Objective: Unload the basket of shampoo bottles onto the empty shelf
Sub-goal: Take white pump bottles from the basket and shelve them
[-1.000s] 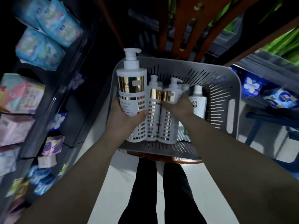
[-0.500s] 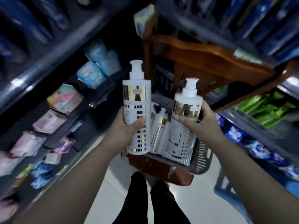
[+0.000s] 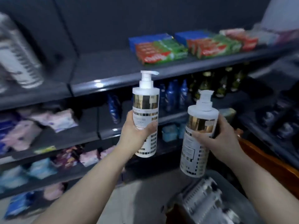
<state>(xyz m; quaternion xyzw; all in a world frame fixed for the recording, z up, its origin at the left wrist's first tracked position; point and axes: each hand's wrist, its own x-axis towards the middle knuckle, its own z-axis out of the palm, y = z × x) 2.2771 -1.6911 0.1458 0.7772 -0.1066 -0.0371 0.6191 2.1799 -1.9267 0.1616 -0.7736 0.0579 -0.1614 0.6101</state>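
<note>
My left hand (image 3: 135, 132) grips a white pump bottle with a gold band (image 3: 145, 109), held upright in front of the shelving. My right hand (image 3: 221, 138) grips a second bottle of the same kind (image 3: 196, 143), lower and tilted slightly. The grey basket (image 3: 242, 196) sits at the bottom right with several more white bottles (image 3: 202, 196) lying in it, blurred. A dark grey shelf (image 3: 105, 68) at upper centre has bare surface on its left part. One blurred white bottle (image 3: 17, 57) stands on the shelf at the far left.
Toothpaste boxes (image 3: 161, 49) fill the right part of the upper shelf. Blue and dark bottles (image 3: 176, 94) stand on the shelf below. Soft packets (image 3: 53, 118) crowd the lower left shelves. A brown wooden chair (image 3: 267, 160) holds the basket at right.
Both hands have lifted their bottles out of the basket and up toward the shelves. My view has swung from the basket to the shelving, and the basket now lies low at right.
</note>
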